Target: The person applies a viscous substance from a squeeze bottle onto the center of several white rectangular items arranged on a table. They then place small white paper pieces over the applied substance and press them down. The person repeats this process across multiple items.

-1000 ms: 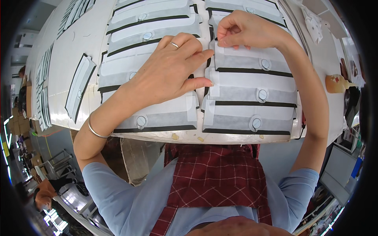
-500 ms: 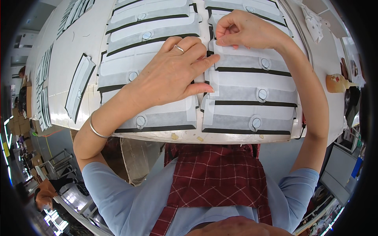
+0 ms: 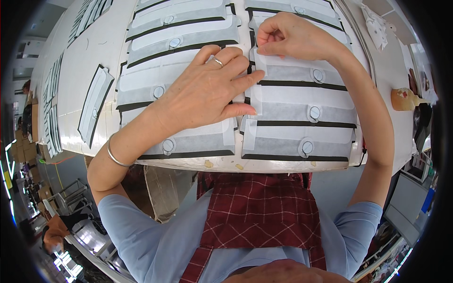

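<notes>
Two columns of overlapping grey-and-white fabric strips with black edges and round snaps lie on a white table (image 3: 85, 61). My left hand (image 3: 203, 94), a ring on one finger, lies flat with spread fingers on the left column (image 3: 179, 37), its fingertips reaching the gap between the columns and the end of a right-column strip. My right hand (image 3: 290, 35) is curled at the upper part of the right column (image 3: 302, 113), its fingertips pinching the white end of a strip (image 3: 259, 61).
A single loose strip (image 3: 94, 104) lies to the left of the columns. More strips are laid out along the far left of the table. An orange-brown tool (image 3: 406, 99) sits at the right edge. Shelving and boxes stand below left.
My left hand's fingers have slid slightly right toward the gap. My right hand has stayed pinched at the strip end, shifting only a little.
</notes>
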{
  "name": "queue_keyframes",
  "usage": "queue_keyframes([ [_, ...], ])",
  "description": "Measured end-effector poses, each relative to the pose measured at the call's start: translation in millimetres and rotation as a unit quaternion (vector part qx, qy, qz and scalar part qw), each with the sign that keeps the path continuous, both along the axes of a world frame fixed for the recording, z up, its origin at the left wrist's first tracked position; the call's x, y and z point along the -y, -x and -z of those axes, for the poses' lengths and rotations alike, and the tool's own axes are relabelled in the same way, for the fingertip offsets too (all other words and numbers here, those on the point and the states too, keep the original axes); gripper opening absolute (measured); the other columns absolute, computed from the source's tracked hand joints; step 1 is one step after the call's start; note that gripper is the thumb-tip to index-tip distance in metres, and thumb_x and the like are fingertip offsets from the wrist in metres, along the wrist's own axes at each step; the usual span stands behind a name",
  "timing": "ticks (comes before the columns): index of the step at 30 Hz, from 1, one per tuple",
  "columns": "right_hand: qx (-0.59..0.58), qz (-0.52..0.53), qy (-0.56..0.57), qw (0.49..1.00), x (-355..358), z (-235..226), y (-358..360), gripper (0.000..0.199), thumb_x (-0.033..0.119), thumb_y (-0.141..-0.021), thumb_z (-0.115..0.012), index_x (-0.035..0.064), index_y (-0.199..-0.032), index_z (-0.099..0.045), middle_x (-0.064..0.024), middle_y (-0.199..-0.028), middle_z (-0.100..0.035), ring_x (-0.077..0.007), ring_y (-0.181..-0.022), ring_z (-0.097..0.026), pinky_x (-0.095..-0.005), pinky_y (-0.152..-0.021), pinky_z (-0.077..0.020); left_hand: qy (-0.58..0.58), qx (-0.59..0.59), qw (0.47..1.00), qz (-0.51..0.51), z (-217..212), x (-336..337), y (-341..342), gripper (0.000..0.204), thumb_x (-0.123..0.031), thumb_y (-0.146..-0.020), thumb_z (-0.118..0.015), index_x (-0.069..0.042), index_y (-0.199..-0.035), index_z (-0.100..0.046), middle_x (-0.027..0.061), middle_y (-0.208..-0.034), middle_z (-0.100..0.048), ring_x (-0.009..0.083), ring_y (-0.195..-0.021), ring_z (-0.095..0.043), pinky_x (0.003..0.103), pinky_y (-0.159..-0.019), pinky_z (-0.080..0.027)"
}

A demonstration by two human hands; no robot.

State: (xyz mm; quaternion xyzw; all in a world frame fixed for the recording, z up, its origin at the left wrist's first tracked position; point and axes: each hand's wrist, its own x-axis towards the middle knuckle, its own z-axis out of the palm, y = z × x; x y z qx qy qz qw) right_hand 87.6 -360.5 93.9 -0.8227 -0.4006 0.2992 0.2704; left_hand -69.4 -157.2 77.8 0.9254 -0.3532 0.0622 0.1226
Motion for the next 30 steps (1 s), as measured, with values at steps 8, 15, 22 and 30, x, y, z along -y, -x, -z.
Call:
queue_keyframes([
  [8, 0.118, 0.006, -0.028, 0.993, -1.4, 7.1, 8.7, 0.013, 0.012, -0.085, -0.074, 0.0034, -0.083, -0.064, -0.0001, -0.071, -0.056, -0.0108, -0.063, -0.05, -0.0274, -0.059, -0.0429, 0.005, -0.002, 1.0, 0.004, -2.3, 0.6, -0.4, 0.064, -0.054, -0.088, -0.064, -0.013, -0.137, -0.062, 0.0058, -0.106, -0.054, 0.0273, -0.12, -0.049, 0.046, -0.104, -0.035],
  [15, 0.351, -0.074, -0.096, 0.928, 30.7, -1.9, 47.3, 0.022, 0.007, -0.085, -0.068, 0.009, -0.106, -0.07, -0.0035, -0.097, -0.064, -0.0219, -0.084, -0.067, -0.0354, -0.069, -0.0541, 0.098, 0.041, 0.987, -0.124, -30.7, -42.9, 1.3, 0.026, -0.009, -0.094, -0.064, -0.006, -0.12, -0.068, 0.0101, -0.094, -0.057, 0.0296, -0.097, -0.055, 0.04, -0.092, -0.043],
  [22, 0.444, -0.155, -0.011, 0.882, 49.4, 2.3, 73.4, 0.044, 0.0, -0.081, -0.062, 0.009, -0.123, -0.067, -0.0005, -0.117, -0.062, -0.0177, -0.101, -0.065, -0.0311, -0.073, -0.0582, 0.128, -0.016, 0.979, -0.158, -10.6, -67.6, 25.8, 0.022, -0.008, -0.088, -0.073, -0.006, -0.11, -0.07, 0.011, -0.102, -0.064, 0.0319, -0.105, -0.059, 0.042, -0.094, -0.046],
  [30, 0.393, -0.142, -0.074, 0.906, 53.4, -4.0, 73.3, 0.043, 0.002, -0.081, -0.063, 0.009, -0.124, -0.067, -0.0019, -0.115, -0.066, -0.0206, -0.098, -0.067, -0.031, -0.072, -0.0582, 0.034, -0.074, 0.992, -0.1, -13.1, -52.2, 51.2, 0.056, -0.03, -0.086, -0.076, -0.007, -0.136, -0.062, 0.0101, -0.144, -0.057, 0.0347, -0.146, -0.04, 0.046, -0.113, -0.038],
])
